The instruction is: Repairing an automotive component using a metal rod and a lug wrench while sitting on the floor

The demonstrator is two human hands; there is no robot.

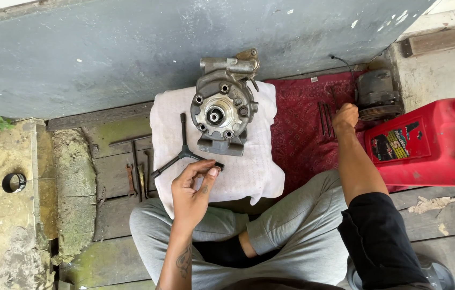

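Y-wrench tip in left hand grip, seemingly

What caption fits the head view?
Seated person's left hand grasps a Y-shaped wrench beside a compressor; right hand reaches bolts.

- You have soft, even daylight here, bright all over and with no dim corners.
- Shadows stay faint: a thin one lies under the metal pump body on the white cloth.
- The red jug shows a mild sheen, not harsh glare.
- Focus is sharp across your view.
- Lines bend slightly near the edges, as with a wide lens.
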